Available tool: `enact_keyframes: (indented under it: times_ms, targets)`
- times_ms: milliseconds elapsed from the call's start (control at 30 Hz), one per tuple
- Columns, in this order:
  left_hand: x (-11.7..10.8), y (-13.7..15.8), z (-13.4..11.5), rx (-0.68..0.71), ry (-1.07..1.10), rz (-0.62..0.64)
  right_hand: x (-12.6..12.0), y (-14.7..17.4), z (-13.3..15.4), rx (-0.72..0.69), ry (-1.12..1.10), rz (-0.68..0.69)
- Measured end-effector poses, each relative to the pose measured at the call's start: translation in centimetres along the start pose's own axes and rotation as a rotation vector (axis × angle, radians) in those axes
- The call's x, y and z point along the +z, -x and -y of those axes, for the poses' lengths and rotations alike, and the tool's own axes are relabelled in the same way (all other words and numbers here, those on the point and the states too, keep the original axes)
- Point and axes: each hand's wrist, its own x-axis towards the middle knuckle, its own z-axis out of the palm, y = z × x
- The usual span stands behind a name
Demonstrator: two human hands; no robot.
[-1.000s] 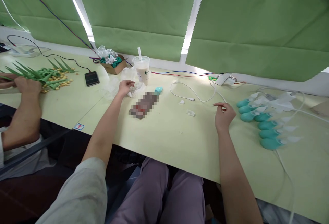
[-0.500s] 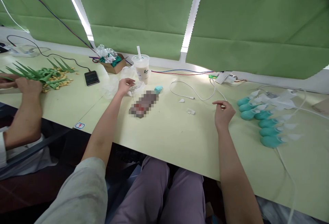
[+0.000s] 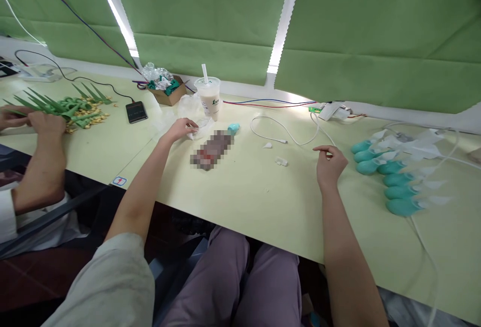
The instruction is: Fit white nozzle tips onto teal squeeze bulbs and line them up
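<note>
My left hand (image 3: 183, 129) reaches over a crumpled clear plastic bag (image 3: 203, 129), fingers stretched to the right and apart; whether they touch the bag I cannot tell. Just right of it lies a phone-shaped thing (image 3: 212, 150), blurred by pixels. A small turquoise balloon (image 3: 233, 128) sits at its upper end. My right hand (image 3: 330, 166) is at the right, with loosely bent fingers and a gap by the thumb; nothing shows in it. Farther right is a group of turquoise balloons (image 3: 402, 207) with white tips. Between my hands are a white cone-shaped piece (image 3: 267, 145) and a clear plastic piece (image 3: 281, 161).
A drink cup (image 3: 209, 99) with a straw stands behind my left hand, beside a cardboard box (image 3: 171, 95) of scraps. A white cable (image 3: 287, 131) curls across the table. At left, a co-worker's hands (image 3: 47, 125) are among green-and-yellow pieces (image 3: 80, 111), near a black phone (image 3: 137, 112).
The view has shifted slightly, moving most things a little to the right. My left hand has lowered a little towards the bag. My right hand has hardly moved.
</note>
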Motion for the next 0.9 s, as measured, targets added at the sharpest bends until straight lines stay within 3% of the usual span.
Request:
enact_keyframes:
  times_ms: [167,267,433,600,733,800,833,900]
  targets:
    - [-0.7,0.4,0.3,-0.028,0.005,0.109,0.0,0.1,0.0,-0.001,-0.012,0.008]
    - [-0.9,0.5,0.4,-0.053,-0.001,0.103,0.0,0.1,0.0,-0.006,-0.026,0.003]
    - [-0.8,0.4,0.5,-0.009,0.019,-0.14,-0.1,0.1,0.1,-0.001,-0.031,0.003]
    - [-2.2,2.3,-1.8,0.123,-0.054,-0.352,-0.1,0.0,0.1,0.006,-0.01,0.003]
    - [-4.2,4.9,-1.6,-0.001,-0.29,-0.598,-0.1,0.0,-0.1,-0.001,-0.014,0.0]
    - [-4.4,5.7,0.4,-0.167,-0.269,-0.545,0.0,0.0,-0.1,0.001,-0.015,0.003]
    - [-4.2,6.0,1.6,-0.21,-0.221,-0.451,0.0,0.0,-0.1,0.005,-0.016,0.006]
    - [-3.4,6.3,4.1,-0.183,-0.089,-0.269,0.1,0.0,-0.1,0.008,-0.022,0.014]
